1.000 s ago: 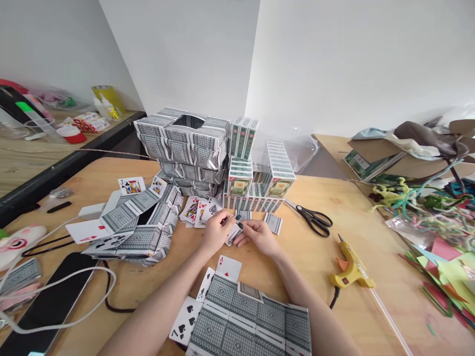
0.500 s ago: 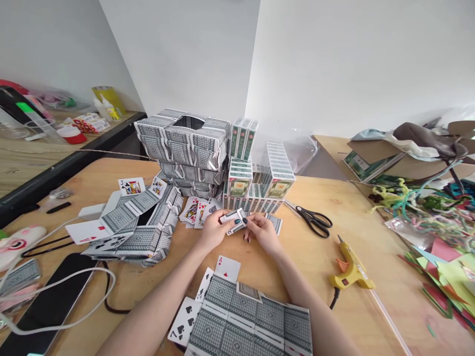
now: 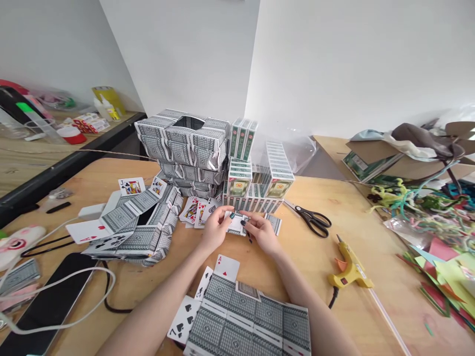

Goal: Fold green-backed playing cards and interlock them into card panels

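Between my hands is a folded playing card [image 3: 234, 225], its white face partly covered by my fingers. My left hand [image 3: 216, 227] pinches its left side with thumb and forefinger. On its right side, my right hand [image 3: 262, 231] grips it the same way. More cards [image 3: 273, 223] lie face down beside my right fingers. Left of my left hand is a loose pile of face cards [image 3: 191, 210]. Closer to me, under my forearms, sits a panel of joined playing cards [image 3: 245, 321], with an ace of diamonds [image 3: 227, 267] at its far edge.
Boxes built from cards [image 3: 185, 143] stand stacked at the back, beside boxed card decks [image 3: 276, 168]. Black-handled scissors [image 3: 313, 220] and a yellow glue gun [image 3: 349, 264] lie at right. At left are another card structure [image 3: 148, 237], a phone [image 3: 48, 301] and a white cable [image 3: 74, 324].
Both hands have shifted their fingers on the folded card, which has turned from a tilt to lying nearly level. Its printed corner no longer shows.
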### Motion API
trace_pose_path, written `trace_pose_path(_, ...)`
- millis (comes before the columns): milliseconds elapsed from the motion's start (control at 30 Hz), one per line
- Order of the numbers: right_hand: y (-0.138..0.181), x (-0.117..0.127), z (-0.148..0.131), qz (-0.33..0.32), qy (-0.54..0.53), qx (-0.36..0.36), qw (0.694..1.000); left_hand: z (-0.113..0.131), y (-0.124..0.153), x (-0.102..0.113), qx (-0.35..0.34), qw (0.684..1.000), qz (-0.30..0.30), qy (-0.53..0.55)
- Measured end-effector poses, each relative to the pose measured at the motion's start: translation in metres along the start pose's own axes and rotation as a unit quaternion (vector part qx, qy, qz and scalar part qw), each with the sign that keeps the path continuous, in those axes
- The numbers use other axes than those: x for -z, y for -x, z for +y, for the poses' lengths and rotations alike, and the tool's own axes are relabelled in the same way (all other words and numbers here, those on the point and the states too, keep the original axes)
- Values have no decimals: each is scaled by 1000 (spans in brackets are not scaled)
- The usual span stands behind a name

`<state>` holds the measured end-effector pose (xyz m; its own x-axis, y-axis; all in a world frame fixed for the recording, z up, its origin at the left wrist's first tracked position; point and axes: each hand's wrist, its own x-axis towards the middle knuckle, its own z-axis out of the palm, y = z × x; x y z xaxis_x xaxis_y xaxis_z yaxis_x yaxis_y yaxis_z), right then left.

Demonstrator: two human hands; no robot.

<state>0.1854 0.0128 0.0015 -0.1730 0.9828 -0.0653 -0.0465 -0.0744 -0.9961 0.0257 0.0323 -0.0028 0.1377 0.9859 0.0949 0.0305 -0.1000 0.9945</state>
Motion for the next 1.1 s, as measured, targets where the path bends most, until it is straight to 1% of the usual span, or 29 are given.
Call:
trace_pose_path(100,-1,-2,2,-4,-21,-17,1000,-1,0,0,-3,1000,8,10)
trace_pose_path(200,-3,-3,5,11,-35,-33,999,0,0,1,1,999,39,-15)
trace_pose_path(267,-4,-3,6,25,-42,-40,998,1,0,1,4,999,49,-9)
trace_pose_path(367,-5,-3,6,46,-60,-44,996,3,0,1,36,999,27,21)
trace_pose_path(467,-5,-3,5,53,-73,-38,995,5,1,1,55,998,5,13)
trace_pose_path(600,-3,-4,3,43,-92,-37,994,8,1,1,39,999,15,-29)
trace_pose_path(800,0,-4,3,-36,-88,-65,993,6,-1,3,-6,996,44,-79)
trace_pose_path(867,0,-4,3,-50,-91,-57,993,4,-1,3,-19,995,32,-93)
trace_pose_path(1000,-1,-4,2,-50,-99,-45,993,1,1,1,-49,991,-2,-126)
trace_pose_path(1100,0,-6,2,-27,-103,-41,993,1,2,0,-42,990,-5,-136)
